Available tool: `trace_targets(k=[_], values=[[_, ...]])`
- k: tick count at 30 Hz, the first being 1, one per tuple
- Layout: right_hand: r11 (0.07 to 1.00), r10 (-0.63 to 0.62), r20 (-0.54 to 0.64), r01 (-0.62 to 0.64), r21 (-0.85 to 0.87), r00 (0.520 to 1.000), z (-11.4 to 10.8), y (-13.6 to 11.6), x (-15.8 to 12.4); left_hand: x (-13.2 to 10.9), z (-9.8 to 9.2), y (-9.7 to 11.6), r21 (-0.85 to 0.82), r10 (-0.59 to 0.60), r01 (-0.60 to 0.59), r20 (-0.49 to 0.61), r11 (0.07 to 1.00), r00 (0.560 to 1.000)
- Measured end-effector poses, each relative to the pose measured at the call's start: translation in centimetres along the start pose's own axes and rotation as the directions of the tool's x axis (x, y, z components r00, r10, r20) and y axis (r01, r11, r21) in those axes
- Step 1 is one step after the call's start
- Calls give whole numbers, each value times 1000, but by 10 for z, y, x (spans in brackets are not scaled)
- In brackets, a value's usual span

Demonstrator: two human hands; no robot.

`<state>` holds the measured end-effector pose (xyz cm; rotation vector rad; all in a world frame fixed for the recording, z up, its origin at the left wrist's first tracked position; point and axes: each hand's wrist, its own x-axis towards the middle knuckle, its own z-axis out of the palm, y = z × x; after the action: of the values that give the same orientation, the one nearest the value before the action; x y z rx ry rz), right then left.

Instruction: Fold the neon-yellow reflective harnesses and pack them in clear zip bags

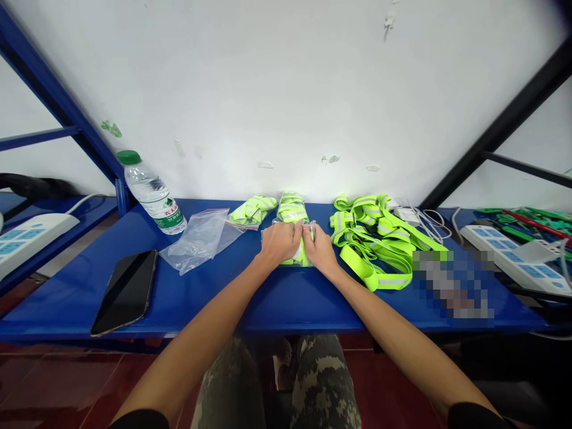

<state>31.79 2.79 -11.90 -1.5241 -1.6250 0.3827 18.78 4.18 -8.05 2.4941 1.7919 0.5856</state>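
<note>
Both my hands meet at the middle of the blue table, over a clear plastic bag point(292, 208) holding folded neon-yellow reflective fabric. My left hand point(280, 243) presses on the bag from the left, fingertips at its opening. My right hand point(318, 247) pinches the bag's edge beside it. To the right lies a tangled pile of neon-yellow reflective straps point(379, 238). A folded neon-yellow reflective piece point(252, 211) sits at the wall to the left, next to a flat, empty clear zip bag point(196, 241).
The blue metal table point(214, 301) stands against a white wall. On it are a lying water bottle point(154, 193), a black phone point(125, 292), white power strips point(513, 259), cables point(429, 217) and green-handled tools point(527, 223). A pixelated patch point(451, 285) hides part of the right side.
</note>
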Motion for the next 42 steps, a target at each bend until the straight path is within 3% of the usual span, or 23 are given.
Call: trace_targets(k=[21, 24, 26, 29, 30, 32, 34, 35, 37, 40, 42], values=[[998, -64, -39, 63, -23, 997, 7, 0, 0, 1, 5, -4, -30, -28, 28, 0, 999, 1000], [995, -94, -71, 95, 12, 993, 5, 0, 1, 3, 3, -5, -144, -70, 62, -58, 988, 996], [994, -101, -110, 106, 37, 989, 1, 1, 4, 4, 0, -6, -265, -90, 45, -160, 963, 983], [988, -62, -226, 91, 123, 972, -8, 4, 9, 8, -6, -7, -409, -189, 27, -362, 912, 913], [983, -35, -275, 83, 164, 961, -11, 5, 12, 9, -7, -7, -460, -253, 57, -379, 886, 890], [968, 33, -352, 58, 246, 935, -17, 7, 15, 11, -7, -8, -580, -354, 144, -268, 802, 896], [947, 91, -368, 34, 319, 926, -20, 7, 17, 12, -5, -8, -678, -335, 205, -64, 706, 940], [933, 106, -346, 27, 360, 932, -20, 7, 17, 12, -3, -8, -705, -293, 216, 11, 675, 956], [888, 120, -242, 5, 460, 963, -20, 4, 15, 10, 0, -7, -727, -232, 200, 58, 657, 971], [752, 140, 29, -126, 647, 990, -17, -1, 9, 8, 3, -6, -723, -244, 171, 3, 670, 970], [629, 157, 217, -267, 731, 964, -15, -4, 5, 7, 5, -6, -712, -260, 169, -20, 682, 965]])
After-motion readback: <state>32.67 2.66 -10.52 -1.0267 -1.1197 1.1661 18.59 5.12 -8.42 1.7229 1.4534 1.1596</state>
